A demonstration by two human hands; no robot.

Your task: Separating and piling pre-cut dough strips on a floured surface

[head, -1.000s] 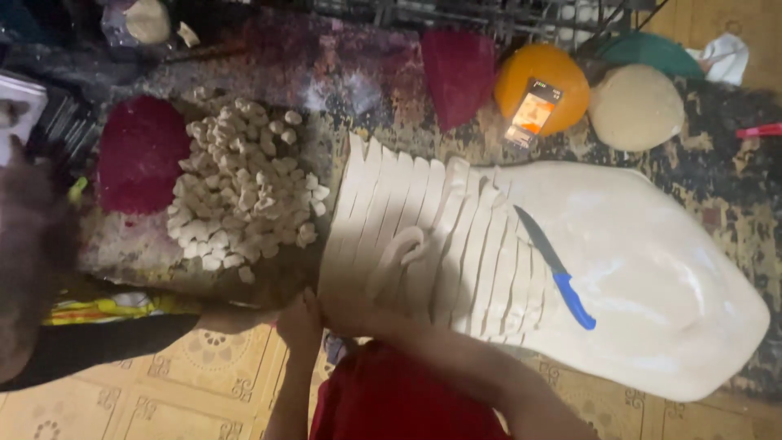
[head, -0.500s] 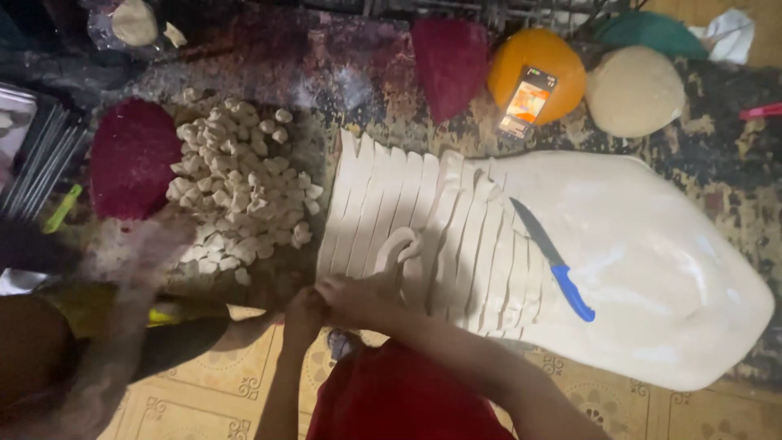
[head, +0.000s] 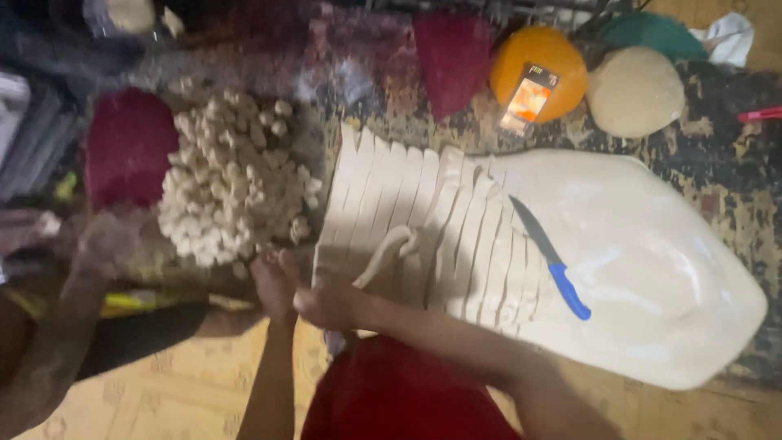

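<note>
A broad sheet of pale rolled dough (head: 652, 277) lies across the worn, patterned work surface (head: 733, 171) in front of you, its left part cut into long parallel strips (head: 407, 212). To the left of the strips sits a heap of small cut dough pieces (head: 232, 183), with a dark red cloth (head: 126, 147) just beyond it. Behind the sheet, an orange ball (head: 538, 69) carries a small printed card, and a beige dough ball (head: 635, 90) rests beside it.

Your two forearms come up from the bottom edge and meet at the near left corner of the sheet. Your right hand (head: 334, 303) pinches the end of one loose dough strip (head: 387, 254), which curls up off the sheet. Your left hand (head: 275, 277) is touching it; whether its fingers are curled or spread, you cannot tell through the blur.

A blue-handled knife (head: 550, 257) rests on the dough, well apart from both hands. At the far left, another person's blurred hand (head: 98, 240) is near the heap.
</note>
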